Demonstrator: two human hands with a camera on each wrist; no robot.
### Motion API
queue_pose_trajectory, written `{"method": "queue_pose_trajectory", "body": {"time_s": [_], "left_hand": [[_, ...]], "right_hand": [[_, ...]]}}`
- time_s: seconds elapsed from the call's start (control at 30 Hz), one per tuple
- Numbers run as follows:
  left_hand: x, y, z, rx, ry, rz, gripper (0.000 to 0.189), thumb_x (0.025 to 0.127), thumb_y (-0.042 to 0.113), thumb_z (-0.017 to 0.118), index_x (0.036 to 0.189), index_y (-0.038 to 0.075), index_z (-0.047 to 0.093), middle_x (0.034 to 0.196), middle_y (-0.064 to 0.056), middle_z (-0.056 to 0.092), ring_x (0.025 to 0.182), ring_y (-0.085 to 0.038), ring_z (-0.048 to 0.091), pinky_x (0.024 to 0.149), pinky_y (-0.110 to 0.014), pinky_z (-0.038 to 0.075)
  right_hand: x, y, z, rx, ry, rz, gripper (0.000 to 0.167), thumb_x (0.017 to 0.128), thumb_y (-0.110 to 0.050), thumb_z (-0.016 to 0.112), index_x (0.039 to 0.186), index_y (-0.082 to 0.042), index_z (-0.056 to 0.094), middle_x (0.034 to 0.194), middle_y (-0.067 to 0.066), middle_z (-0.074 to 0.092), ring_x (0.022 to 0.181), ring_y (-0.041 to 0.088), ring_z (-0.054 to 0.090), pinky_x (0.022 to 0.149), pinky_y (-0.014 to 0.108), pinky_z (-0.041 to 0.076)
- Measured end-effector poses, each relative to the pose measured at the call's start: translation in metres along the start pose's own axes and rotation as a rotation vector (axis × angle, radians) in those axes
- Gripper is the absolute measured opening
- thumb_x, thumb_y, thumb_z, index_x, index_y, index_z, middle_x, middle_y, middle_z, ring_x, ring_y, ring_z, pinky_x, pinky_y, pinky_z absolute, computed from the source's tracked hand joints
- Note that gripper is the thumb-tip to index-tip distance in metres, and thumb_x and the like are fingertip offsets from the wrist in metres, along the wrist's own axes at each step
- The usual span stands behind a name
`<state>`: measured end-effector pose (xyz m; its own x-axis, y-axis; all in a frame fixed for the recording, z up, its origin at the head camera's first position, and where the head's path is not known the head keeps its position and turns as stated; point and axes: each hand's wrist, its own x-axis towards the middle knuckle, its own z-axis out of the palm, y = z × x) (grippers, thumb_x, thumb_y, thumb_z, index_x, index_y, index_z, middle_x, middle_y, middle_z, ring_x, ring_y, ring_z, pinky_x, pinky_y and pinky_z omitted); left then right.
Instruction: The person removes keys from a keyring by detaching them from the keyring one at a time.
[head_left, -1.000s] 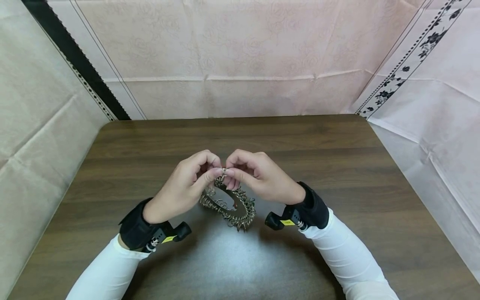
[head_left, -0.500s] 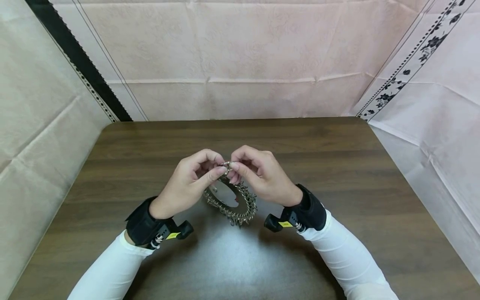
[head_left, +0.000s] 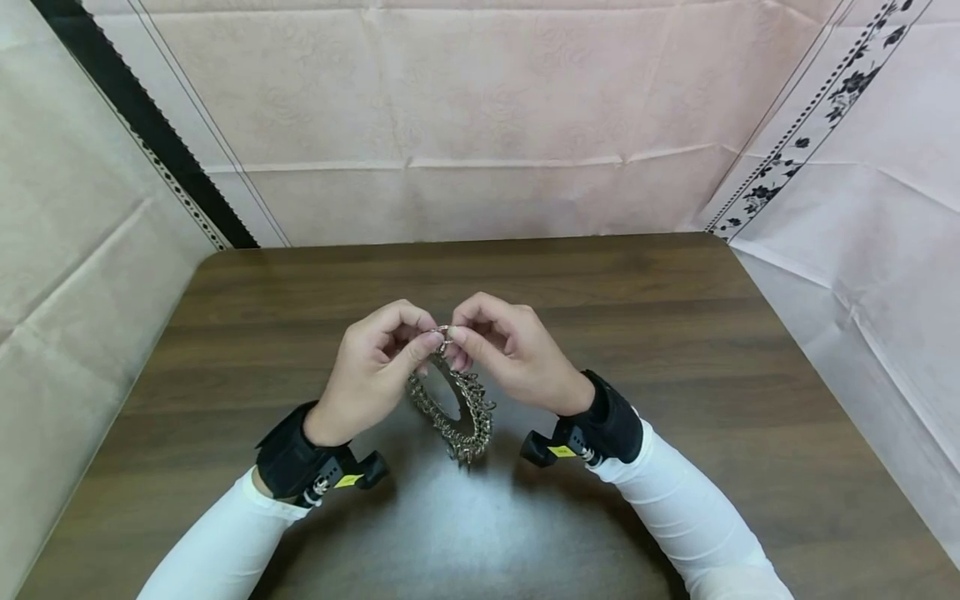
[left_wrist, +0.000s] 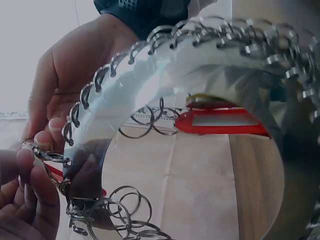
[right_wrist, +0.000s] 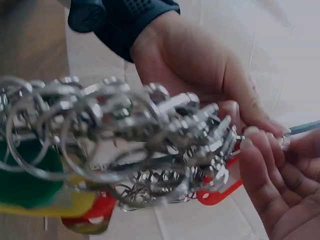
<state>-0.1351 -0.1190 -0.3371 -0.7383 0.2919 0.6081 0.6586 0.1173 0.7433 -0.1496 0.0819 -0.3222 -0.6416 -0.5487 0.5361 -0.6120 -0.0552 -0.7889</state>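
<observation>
Above the table, my left hand pinches a small metal ring between thumb and forefinger. From the other side my right hand pinches at the same small ring, fingertips close to the left ones. Below them hangs a large round hoop, tilted, with several linked metal rings along its edge. In the left wrist view the hoop is a smooth shiny band, with loose key rings by its opening. A red key tag with a label window shows through it. Exactly how the small ring is attached is hidden by the fingertips.
Green and yellow flat pieces show blurred behind the rings in the right wrist view. A brown wooden table lies underneath. Pale cloth hangs behind it. Both wrists wear black camera straps.
Both hands rise slightly, then shift a little left, still pinching close together. The hoop beneath them has swung and turned, so its opening looks narrower.
</observation>
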Motion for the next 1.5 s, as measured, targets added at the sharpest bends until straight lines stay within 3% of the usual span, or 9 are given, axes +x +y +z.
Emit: {"method": "queue_pose_trajectory", "body": {"time_s": [0.17,0.47,0.63,0.73,0.9,1.0,1.2,1.5], "left_hand": [[-0.002,0.003,0.000,0.009,0.016,0.020,0.006,0.093,-0.009,0.065,0.093,-0.005,0.062,0.077,-0.012,0.060,0.060,-0.010,0.058,0.054,-0.026,0.053],[-0.004,0.006,0.000,0.016,-0.014,0.006,0.013,0.099,0.007,0.063,0.095,-0.006,0.061,0.079,-0.011,0.060,0.062,-0.011,0.058,0.055,-0.026,0.053],[-0.005,0.007,0.000,0.028,-0.019,0.014,0.004,0.096,-0.002,0.063,0.093,-0.003,0.061,0.079,-0.009,0.060,0.062,-0.010,0.057,0.054,-0.024,0.051],[-0.005,0.007,0.000,0.051,-0.024,0.024,0.007,0.093,-0.008,0.065,0.093,-0.001,0.062,0.079,-0.007,0.060,0.063,-0.009,0.057,0.053,-0.023,0.051],[-0.004,0.007,0.001,0.093,-0.035,0.048,0.015,0.089,-0.012,0.068,0.093,0.001,0.064,0.081,-0.004,0.061,0.064,-0.008,0.058,0.054,-0.022,0.051],[-0.004,0.006,0.002,0.093,-0.041,0.062,0.016,0.087,-0.012,0.070,0.093,0.002,0.064,0.081,-0.004,0.061,0.063,-0.008,0.058,0.055,-0.021,0.051],[-0.004,0.001,0.005,0.079,-0.055,0.053,0.016,0.087,-0.011,0.071,0.095,0.003,0.066,0.080,-0.003,0.063,0.065,-0.008,0.059,0.057,-0.020,0.052],[-0.002,-0.001,0.008,0.078,-0.081,0.010,0.014,0.089,-0.007,0.071,0.098,0.002,0.066,0.081,-0.003,0.066,0.065,-0.009,0.060,0.059,-0.022,0.054]], "right_hand": [[0.001,0.000,-0.003,0.005,-0.048,-0.015,0.004,0.097,0.010,0.057,0.099,0.007,0.058,0.081,0.017,0.066,0.073,0.018,0.066,0.066,0.032,0.060],[0.002,0.000,-0.010,-0.044,-0.135,-0.008,0.003,0.099,0.005,0.057,0.101,0.003,0.060,0.076,0.012,0.060,0.065,0.014,0.056,0.058,0.027,0.052],[0.003,-0.002,-0.014,-0.022,-0.205,0.009,0.003,0.101,0.004,0.054,0.100,0.004,0.058,0.079,0.017,0.065,0.067,0.015,0.062,0.062,0.031,0.058],[0.003,-0.003,-0.016,-0.075,-0.221,-0.009,0.004,0.102,0.001,0.055,0.100,0.003,0.057,0.079,0.014,0.065,0.068,0.012,0.062,0.062,0.029,0.057],[0.002,-0.007,-0.017,-0.268,-0.207,-0.083,0.002,0.102,-0.004,0.058,0.100,-0.002,0.060,0.077,0.004,0.061,0.067,0.006,0.054,0.060,0.022,0.050],[-0.001,-0.008,-0.017,-0.325,-0.199,-0.106,0.002,0.100,-0.001,0.059,0.102,-0.002,0.061,0.078,0.004,0.062,0.067,0.005,0.056,0.061,0.020,0.051],[-0.008,-0.002,-0.016,-0.234,-0.145,-0.064,0.004,0.100,0.003,0.057,0.102,0.003,0.061,0.081,0.012,0.066,0.067,0.010,0.063,0.063,0.023,0.057],[-0.012,0.004,-0.019,-0.124,-0.065,-0.053,0.005,0.101,0.000,0.057,0.099,0.004,0.058,0.078,0.011,0.064,0.067,0.014,0.064,0.061,0.028,0.059]]}}
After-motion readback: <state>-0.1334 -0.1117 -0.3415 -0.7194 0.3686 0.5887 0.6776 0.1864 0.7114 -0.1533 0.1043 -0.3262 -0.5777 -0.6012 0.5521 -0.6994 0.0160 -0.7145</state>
